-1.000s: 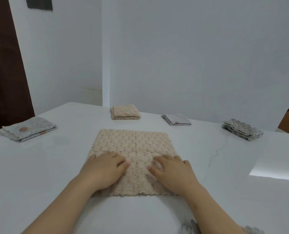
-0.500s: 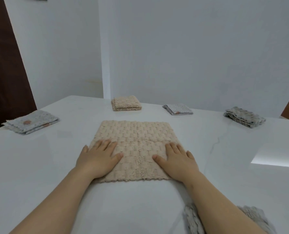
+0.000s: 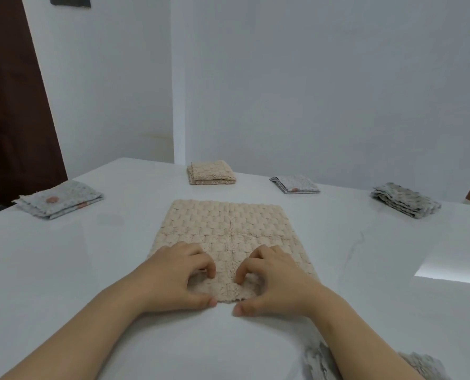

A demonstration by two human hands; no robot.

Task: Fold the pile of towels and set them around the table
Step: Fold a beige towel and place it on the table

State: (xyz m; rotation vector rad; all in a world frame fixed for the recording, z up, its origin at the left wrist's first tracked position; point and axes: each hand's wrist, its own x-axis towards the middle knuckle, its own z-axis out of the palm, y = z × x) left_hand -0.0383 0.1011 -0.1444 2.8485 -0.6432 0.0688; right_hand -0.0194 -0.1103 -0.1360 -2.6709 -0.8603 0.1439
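Observation:
A beige waffle towel (image 3: 228, 229) lies flat and partly folded in the middle of the white table (image 3: 63, 270). My left hand (image 3: 173, 275) and my right hand (image 3: 275, 278) both pinch its near edge, fingers curled on top and thumbs at the hem. Folded towels sit around the table: a beige one (image 3: 211, 172) at the back, a grey patterned one (image 3: 294, 184) to its right, a grey textured one (image 3: 405, 203) at the far right, and a grey one with an orange spot (image 3: 59, 198) at the left.
A grey unfolded towel (image 3: 321, 363) lies bunched at the bottom right under my right forearm. White walls stand behind the table, and a dark brown door (image 3: 11, 105) is at the left. A bright patch of light (image 3: 453, 264) falls on the table's right side.
My hands lay flat and spread on the towel half a second ago. They have slid back to its near edge and curled their fingers around it.

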